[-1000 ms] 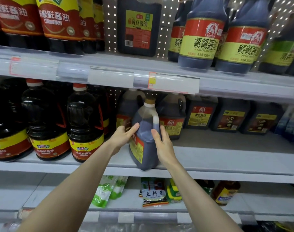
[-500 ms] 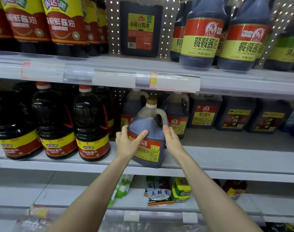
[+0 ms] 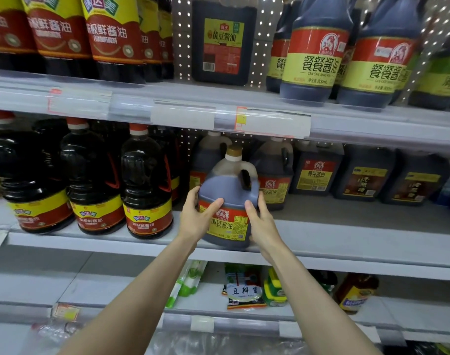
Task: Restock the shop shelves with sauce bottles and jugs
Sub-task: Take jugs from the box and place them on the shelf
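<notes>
A dark soy sauce jug (image 3: 229, 190) with a tan cap, a side handle and a red and yellow label stands at the front edge of the middle shelf (image 3: 347, 242). Its label faces me. My left hand (image 3: 197, 216) clasps its left side with the thumb across the label. On the jug's right side rests my right hand (image 3: 261, 221), fingers wrapped behind it. Two matching jugs (image 3: 272, 180) stand just behind it.
Three big red-capped soy bottles (image 3: 147, 190) stand left of the jug. Square dark jugs (image 3: 314, 172) sit at the back right, with bare shelf in front of them. The top shelf (image 3: 218, 103) carries more bottles. Sachets and a small bottle (image 3: 354, 290) lie on the lower shelf.
The jug has been turned so its label faces front instead of sideways, and it now stands a little further right on the shelf. Both hands stayed on its sides throughout.
</notes>
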A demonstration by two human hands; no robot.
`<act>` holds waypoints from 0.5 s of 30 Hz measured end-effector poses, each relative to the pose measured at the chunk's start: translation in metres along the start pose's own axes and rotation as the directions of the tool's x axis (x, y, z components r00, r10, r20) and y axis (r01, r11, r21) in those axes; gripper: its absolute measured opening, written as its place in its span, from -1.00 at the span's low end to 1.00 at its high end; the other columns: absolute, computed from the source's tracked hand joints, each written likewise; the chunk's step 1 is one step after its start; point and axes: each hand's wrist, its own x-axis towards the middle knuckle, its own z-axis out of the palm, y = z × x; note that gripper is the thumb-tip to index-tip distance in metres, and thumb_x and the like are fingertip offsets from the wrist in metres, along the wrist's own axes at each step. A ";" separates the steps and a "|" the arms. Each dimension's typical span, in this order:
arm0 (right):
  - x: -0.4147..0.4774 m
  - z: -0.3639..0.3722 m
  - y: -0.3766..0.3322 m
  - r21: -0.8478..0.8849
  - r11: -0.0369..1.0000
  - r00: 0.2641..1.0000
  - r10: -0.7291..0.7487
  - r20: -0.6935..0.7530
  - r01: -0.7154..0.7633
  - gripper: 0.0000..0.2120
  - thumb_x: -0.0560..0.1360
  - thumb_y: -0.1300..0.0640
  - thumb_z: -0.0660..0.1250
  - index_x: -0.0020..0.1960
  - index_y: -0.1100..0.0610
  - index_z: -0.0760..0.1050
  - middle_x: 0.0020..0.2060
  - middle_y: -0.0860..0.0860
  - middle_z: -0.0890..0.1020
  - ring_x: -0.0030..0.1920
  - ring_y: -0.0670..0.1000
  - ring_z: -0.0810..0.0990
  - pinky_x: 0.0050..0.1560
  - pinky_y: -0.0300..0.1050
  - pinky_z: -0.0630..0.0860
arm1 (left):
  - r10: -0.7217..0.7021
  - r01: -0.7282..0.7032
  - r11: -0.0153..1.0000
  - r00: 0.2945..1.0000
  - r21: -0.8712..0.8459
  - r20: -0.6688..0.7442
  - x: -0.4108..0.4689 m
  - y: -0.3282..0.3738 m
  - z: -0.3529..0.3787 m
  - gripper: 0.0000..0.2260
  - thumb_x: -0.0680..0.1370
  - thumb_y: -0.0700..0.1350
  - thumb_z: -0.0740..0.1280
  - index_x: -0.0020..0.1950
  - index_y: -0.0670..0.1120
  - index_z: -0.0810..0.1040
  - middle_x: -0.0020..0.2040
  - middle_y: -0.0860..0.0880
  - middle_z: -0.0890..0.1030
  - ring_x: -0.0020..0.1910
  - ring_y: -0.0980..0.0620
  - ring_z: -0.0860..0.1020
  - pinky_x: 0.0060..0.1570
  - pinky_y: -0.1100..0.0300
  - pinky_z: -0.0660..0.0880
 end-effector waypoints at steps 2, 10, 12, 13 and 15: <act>0.002 0.001 -0.001 0.019 1.000 1.000 0.003 0.006 -0.003 -0.41 0.61 -0.11 0.16 0.55 -0.19 -0.04 0.35 -0.01 0.41 0.21 0.04 0.53 0.16 0.04 0.56 | 0.015 -0.016 1.000 0.999 -0.003 -0.033 -0.001 -0.001 -0.001 -0.44 0.45 -0.01 0.47 0.39 0.00 0.33 0.19 -0.06 0.57 0.10 -0.01 0.58 0.10 0.02 0.57; 0.011 0.012 -0.004 0.019 0.999 0.999 0.026 0.033 -0.027 -0.42 0.62 -0.10 0.16 0.56 -0.12 -0.01 0.34 0.02 0.45 0.17 -0.01 0.53 0.04 -0.07 0.53 | 0.046 -0.037 0.997 0.989 0.066 -0.140 0.007 -0.005 -0.012 -0.40 0.38 0.09 0.51 0.36 0.02 0.39 0.14 -0.04 0.61 0.07 -0.02 0.60 0.08 -0.07 0.57; 0.012 0.018 -0.005 0.017 0.999 0.999 0.027 0.038 -0.028 -0.42 0.62 -0.09 0.15 0.56 -0.09 -0.01 0.34 0.03 0.44 0.15 -0.01 0.52 -0.08 -0.15 0.49 | 0.045 -0.034 0.996 0.988 0.077 -0.149 0.010 -0.006 -0.016 -0.39 0.38 0.10 0.51 0.36 0.01 0.39 0.14 -0.04 0.61 0.06 -0.02 0.61 0.07 -0.08 0.58; 0.013 0.021 -0.006 0.014 1.000 0.999 0.027 0.040 -0.028 -0.42 0.62 -0.09 0.14 0.56 -0.09 0.00 0.35 0.03 0.44 0.16 0.00 0.52 -0.10 -0.16 0.49 | 0.044 -0.033 0.997 0.987 0.075 -0.153 0.011 -0.007 -0.018 -0.39 0.38 0.09 0.51 0.36 0.00 0.39 0.14 -0.04 0.61 0.06 -0.01 0.61 0.06 -0.07 0.58; 0.016 0.025 -0.005 0.006 1.000 0.999 0.029 0.038 -0.029 -0.42 0.62 -0.10 0.14 0.56 -0.08 0.00 0.37 0.04 0.43 0.21 0.03 0.51 0.02 -0.09 0.51 | 0.056 -0.044 0.996 0.987 0.081 -0.153 0.014 -0.007 -0.022 -0.40 0.40 0.08 0.50 0.37 -0.01 0.38 0.15 -0.04 0.60 0.06 0.00 0.60 0.06 -0.06 0.58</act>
